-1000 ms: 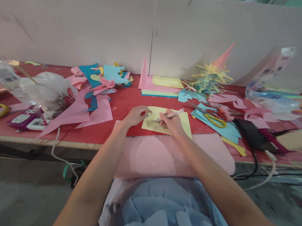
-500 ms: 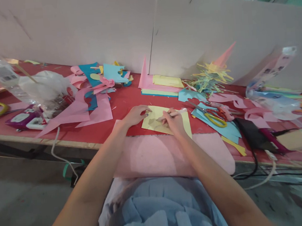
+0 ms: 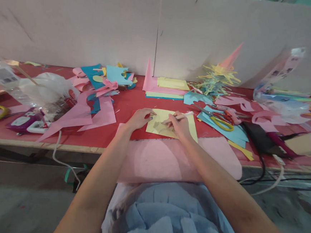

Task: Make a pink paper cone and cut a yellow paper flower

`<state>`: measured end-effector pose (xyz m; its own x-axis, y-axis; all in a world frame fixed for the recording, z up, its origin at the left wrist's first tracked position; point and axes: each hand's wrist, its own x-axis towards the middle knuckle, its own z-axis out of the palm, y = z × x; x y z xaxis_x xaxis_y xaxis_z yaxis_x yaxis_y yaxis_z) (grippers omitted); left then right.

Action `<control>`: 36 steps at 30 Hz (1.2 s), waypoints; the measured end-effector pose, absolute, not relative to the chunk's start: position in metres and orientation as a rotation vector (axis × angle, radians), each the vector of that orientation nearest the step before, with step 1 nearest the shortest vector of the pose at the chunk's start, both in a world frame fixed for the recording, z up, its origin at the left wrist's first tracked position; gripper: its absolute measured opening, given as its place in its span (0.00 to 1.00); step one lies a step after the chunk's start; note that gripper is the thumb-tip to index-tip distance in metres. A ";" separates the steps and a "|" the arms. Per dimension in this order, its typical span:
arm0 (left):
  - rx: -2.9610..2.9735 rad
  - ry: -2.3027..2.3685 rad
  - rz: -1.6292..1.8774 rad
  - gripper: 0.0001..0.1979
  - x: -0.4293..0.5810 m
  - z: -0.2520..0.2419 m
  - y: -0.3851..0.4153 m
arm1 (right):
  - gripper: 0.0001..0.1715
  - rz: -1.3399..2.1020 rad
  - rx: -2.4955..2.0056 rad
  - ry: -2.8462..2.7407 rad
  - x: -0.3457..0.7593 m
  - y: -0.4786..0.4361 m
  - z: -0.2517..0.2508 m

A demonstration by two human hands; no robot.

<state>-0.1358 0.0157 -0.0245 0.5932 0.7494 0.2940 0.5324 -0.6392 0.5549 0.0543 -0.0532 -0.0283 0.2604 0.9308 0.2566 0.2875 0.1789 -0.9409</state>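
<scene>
A sheet of yellow paper (image 3: 158, 125) lies at an angle on the red tabletop in front of me. My right hand (image 3: 178, 123) is closed around a pale pen (image 3: 183, 115), its tip down on the middle of the sheet. My left hand (image 3: 141, 119) rests at the sheet's upper left edge with its fingers stretched out and apart. A pink sheet (image 3: 175, 161) hangs over the table's front edge below both wrists. Any marks on the yellow paper are too faint to make out.
Yellow-handled scissors (image 3: 222, 123) lie on blue paper (image 3: 236, 133) at the right. Behind the sheet is stacked coloured paper (image 3: 171, 84). Paper scraps (image 3: 104, 115) and a plastic bag (image 3: 48, 90) sit at the left. A black device (image 3: 262, 140) with cables is at the right edge.
</scene>
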 end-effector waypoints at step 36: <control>2.407 1.040 0.714 0.13 -0.135 -0.023 0.014 | 0.19 0.825 -1.312 -1.389 0.051 -0.055 -0.028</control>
